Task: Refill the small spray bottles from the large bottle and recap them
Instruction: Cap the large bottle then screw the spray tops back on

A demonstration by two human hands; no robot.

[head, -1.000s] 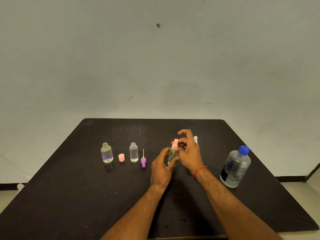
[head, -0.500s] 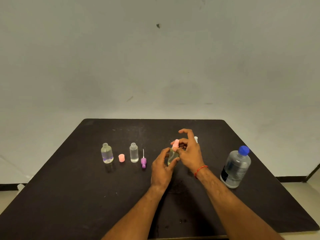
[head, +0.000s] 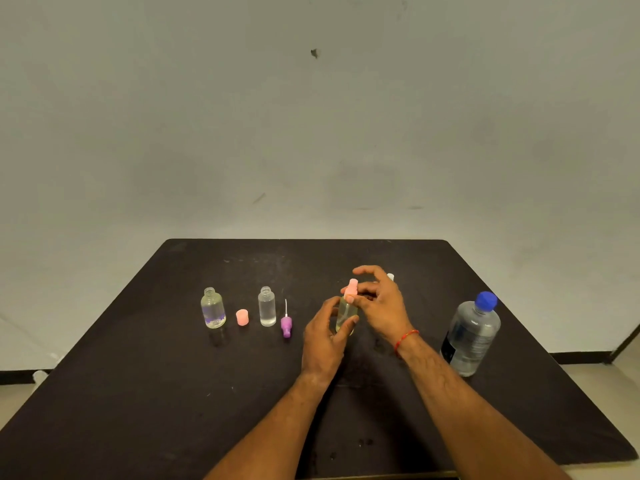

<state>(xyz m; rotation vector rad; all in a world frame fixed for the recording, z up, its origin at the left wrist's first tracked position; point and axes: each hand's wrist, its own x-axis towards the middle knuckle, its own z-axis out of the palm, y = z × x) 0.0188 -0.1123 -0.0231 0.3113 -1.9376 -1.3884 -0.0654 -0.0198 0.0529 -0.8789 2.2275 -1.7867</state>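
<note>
Head view: at the table's (head: 145,393) centre, the left hand (head: 323,336) grips a small spray bottle (head: 345,315) upright; the right hand (head: 382,306) pinches its pink spray head (head: 352,288). The large bottle (head: 471,337) stands capped at 3 o'clock. A round open bottle (head: 213,309) and a slim open bottle (head: 266,307) stand at 9 o'clock.

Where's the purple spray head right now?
In the head view, the purple spray head lies on the table left of centre, just right of the slim open bottle and left of the left hand.
</note>
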